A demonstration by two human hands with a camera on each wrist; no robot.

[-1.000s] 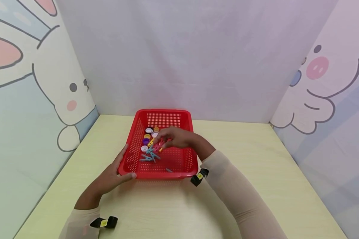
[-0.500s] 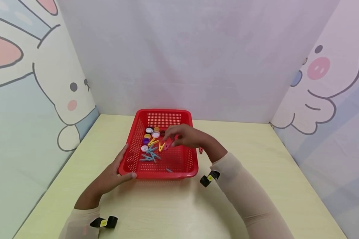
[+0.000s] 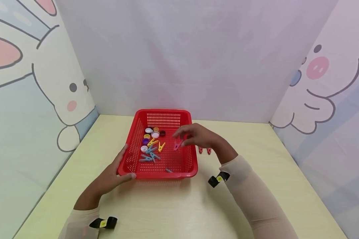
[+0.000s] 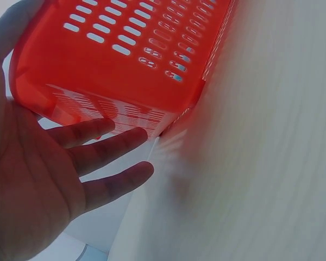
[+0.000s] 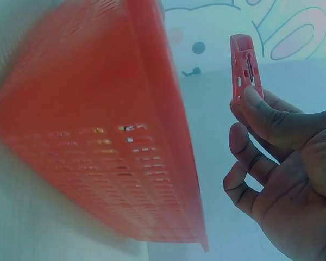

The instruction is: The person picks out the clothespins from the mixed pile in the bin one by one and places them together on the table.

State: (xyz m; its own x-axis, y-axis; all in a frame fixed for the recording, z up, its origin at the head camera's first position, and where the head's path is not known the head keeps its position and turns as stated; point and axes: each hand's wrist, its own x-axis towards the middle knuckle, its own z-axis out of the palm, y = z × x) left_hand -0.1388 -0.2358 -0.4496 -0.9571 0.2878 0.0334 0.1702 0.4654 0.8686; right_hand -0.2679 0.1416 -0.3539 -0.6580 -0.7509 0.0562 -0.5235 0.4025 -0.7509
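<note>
Left hand (image 3: 111,176), fingers straight, touches the basket (image 3: 164,176) at 8 o'clock. Inside: caps (image 3: 155,134) at 10, blue pegs (image 3: 154,155) at 7, yellow pegs (image 3: 160,149) near the middle. Over 3, the right hand (image 3: 198,133) pinches a red peg (image 3: 177,145); the rim (image 3: 195,162) stands between it and two table pegs (image 3: 209,151).

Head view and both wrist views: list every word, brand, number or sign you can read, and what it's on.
None can be read in any view.
Left yellow label on the left wristband: dark mark, too small to read.
Right yellow label on the right wristband: too small to read.
Red basket, pink clothespin, caps: no legible text.
</note>
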